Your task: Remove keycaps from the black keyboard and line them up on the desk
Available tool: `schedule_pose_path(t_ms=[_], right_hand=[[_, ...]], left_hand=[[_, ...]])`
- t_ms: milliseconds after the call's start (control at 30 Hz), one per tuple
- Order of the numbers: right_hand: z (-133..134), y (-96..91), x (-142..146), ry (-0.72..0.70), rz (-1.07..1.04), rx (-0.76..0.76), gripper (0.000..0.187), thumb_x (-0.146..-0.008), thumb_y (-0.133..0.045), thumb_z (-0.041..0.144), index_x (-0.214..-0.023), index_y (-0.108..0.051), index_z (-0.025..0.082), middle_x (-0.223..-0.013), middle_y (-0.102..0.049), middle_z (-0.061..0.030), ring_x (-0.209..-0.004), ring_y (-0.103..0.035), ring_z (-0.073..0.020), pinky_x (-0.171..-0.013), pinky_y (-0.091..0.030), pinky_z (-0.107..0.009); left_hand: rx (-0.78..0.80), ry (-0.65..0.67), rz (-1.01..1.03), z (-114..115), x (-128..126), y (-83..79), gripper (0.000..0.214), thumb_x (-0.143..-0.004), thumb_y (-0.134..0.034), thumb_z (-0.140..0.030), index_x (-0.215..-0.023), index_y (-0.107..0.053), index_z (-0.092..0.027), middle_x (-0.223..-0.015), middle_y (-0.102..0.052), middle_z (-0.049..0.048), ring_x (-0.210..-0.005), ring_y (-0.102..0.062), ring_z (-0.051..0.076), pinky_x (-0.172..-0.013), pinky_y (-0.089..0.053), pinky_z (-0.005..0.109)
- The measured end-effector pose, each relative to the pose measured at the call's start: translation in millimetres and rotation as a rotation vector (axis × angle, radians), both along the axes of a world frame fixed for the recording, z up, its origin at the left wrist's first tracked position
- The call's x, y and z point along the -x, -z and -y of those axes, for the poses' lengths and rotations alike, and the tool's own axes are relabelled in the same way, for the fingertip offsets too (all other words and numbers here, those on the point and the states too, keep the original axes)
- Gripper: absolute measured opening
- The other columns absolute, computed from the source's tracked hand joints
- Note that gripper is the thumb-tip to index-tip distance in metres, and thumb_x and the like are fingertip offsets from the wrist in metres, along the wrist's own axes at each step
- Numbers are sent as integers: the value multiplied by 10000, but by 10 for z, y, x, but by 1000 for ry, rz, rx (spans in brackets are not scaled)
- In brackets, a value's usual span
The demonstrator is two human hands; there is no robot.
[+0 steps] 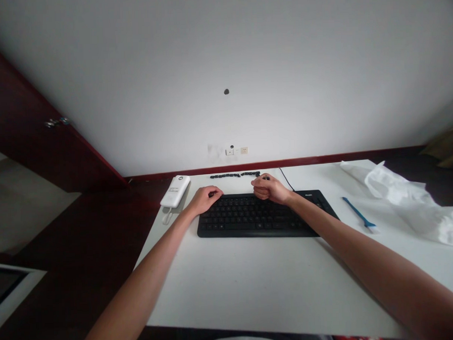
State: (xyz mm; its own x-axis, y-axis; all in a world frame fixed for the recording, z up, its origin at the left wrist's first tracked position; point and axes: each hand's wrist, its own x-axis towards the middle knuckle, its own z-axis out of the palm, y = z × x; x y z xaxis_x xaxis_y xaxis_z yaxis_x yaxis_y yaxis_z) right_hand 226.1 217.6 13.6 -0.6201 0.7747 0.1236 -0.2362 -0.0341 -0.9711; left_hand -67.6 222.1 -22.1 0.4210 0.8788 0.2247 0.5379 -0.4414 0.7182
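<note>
A black keyboard (246, 220) lies on the white table in front of me. My left hand (205, 200) is at its upper left corner, the fingers curled against the edge and holding it. Above the top rows, my right hand (269, 188) is closed in a fist, knuckles up. A bit of something small and black (266, 178) shows at the top of that fist; its kind is hidden by the fingers. Behind the keyboard, several loose black keycaps (225, 176) lie in a row along the far side of the table.
A white power bank (175, 191) with a short cable lies at the table's left edge. To the right are a blue-handled brush (357, 211) and crumpled white plastic sheeting (398, 193). The keyboard's cable (286, 179) runs off the far edge towards the wall.
</note>
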Motion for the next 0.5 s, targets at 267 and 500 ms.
schedule_pose_path(t_ms=[267, 500], right_hand=[[1, 31, -23, 1, -19, -3, 545, -859, -696, 312, -496, -300, 218, -455, -233, 91, -418, -184, -53, -436, -114, -258], [14, 37, -16, 16, 8, -33, 539, -854, -688, 301, -498, -291, 219, -461, -224, 90, -423, -179, -53, -436, -113, -258]], left_hand=[[-7, -5, 8, -12, 9, 21, 290, -968, -565, -414, -947, -768, -207, -1027, -782, 49, -972, -711, 225, -910, -537, 342], [-8, -7, 8, 2, -7, 7, 294, -969, -560, -415, -949, -771, -210, -1025, -783, 50, -976, -711, 230, -923, -540, 347]])
